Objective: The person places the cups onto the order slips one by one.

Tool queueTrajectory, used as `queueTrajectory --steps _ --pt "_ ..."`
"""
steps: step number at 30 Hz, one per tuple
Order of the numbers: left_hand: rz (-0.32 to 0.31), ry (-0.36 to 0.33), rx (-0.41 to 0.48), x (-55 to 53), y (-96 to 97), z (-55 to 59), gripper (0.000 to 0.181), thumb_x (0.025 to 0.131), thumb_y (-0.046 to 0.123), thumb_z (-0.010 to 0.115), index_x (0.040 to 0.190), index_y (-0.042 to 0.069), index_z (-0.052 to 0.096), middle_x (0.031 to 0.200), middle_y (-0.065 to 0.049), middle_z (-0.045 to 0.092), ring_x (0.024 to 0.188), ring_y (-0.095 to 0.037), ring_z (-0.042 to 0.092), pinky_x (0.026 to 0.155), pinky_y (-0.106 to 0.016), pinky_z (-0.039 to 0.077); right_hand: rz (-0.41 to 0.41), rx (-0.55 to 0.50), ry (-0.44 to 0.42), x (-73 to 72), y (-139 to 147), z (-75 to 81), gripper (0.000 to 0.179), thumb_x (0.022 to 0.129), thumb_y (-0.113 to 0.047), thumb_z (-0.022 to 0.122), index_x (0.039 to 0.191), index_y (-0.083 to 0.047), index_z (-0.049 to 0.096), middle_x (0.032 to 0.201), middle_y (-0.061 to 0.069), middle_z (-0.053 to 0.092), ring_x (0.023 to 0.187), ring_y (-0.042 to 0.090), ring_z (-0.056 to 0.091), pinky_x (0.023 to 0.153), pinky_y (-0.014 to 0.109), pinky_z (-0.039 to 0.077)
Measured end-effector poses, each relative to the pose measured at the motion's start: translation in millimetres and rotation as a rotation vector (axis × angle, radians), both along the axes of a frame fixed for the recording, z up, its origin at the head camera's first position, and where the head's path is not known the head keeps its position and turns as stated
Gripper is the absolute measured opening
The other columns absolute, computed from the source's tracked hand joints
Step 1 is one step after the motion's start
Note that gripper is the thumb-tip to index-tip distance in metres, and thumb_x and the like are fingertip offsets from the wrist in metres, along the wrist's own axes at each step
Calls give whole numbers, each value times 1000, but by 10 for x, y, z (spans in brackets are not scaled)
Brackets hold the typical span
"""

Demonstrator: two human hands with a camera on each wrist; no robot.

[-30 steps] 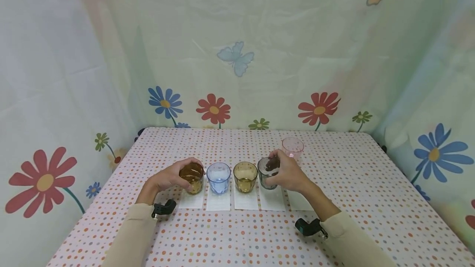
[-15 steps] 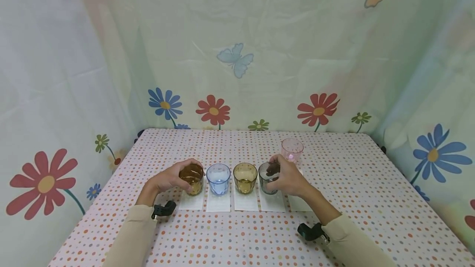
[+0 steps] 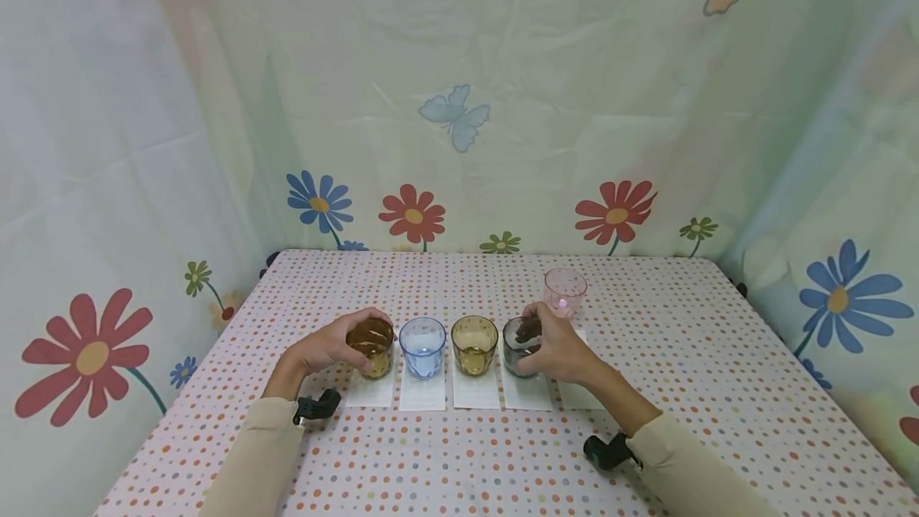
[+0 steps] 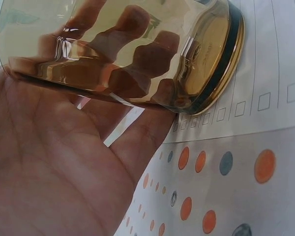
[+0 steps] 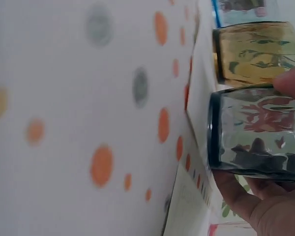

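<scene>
My left hand [image 3: 333, 343] grips an amber-brown glass [image 3: 378, 361] at the left end of a row of glasses. In the left wrist view, fingers show through that amber-brown glass [image 4: 206, 54], whose base is at a lined paper. At the row's right end, my right hand [image 3: 562, 345] holds a grey glass [image 3: 515, 341] with thumb and fingers around its sides. The right wrist view has this grey glass [image 5: 260, 132] upright over a paper, close beside a yellowish glass [image 5: 255, 51]. A blue glass [image 3: 423, 349] and the yellowish glass stand between the hands.
A pink glass [image 3: 565, 287] stands farther back, behind my right hand. Several white papers [image 3: 422, 396] lie in a row under the glasses, one more [image 3: 580, 396] beneath my right wrist. A dotted cloth [image 3: 402, 461] covers the table; a flowered curtain [image 3: 538, 142] surrounds it.
The grey glass, held in my right hand, has come down and shifted slightly right onto its paper. My left hand keeps its grip on the amber-brown glass, unmoved.
</scene>
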State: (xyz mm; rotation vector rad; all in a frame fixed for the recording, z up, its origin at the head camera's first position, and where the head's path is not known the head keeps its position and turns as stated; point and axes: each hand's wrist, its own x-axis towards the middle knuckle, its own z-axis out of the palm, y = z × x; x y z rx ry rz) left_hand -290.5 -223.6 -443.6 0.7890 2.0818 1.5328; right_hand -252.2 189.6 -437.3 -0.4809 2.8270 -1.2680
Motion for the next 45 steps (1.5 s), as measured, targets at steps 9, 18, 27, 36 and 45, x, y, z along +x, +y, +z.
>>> queueTrajectory --steps 9,18,27,36,45 --pt "10 -4 -18 -11 -6 1 74 71 9 81 138 6 51 136 -16 58 124 -33 54 104 -47 47 27 19 -31 -4 -2 -18 81 64 -7 84 133 -1 42 115 13 63 108 29 59 94 48 48" --pt "11 -8 -18 -9 -13 -38 78 72 7 81 141 -1 46 137 -17 57 126 -35 53 107 -51 44 80 -15 -10 -2 13 -42 79 66 -4 81 134 0 41 116 15 63 110 30 61 95 50 49" --pt "-4 -4 1 13 9 -38 77 73 7 80 141 -4 45 137 -21 56 126 -37 52 107 -53 44 114 20 2 15 56 -25 109 63 -6 92 153 -7 29 123 13 59 114 34 59 93 50 51" --pt "5 14 -15 -2 13 -22 77 73 5 81 141 -5 45 134 -15 59 124 -33 56 106 -46 46 178 -83 19 24 141 14 120 64 -16 97 159 -13 24 142 20 48 126 44 52 96 57 50" --pt "1 -17 9 7 15 7 78 73 3 80 141 -6 44 138 -22 56 126 -35 54 107 -47 45 216 -81 207 27 182 -25 75 95 -19 71 155 -3 30 142 27 49 126 45 53 97 64 45"
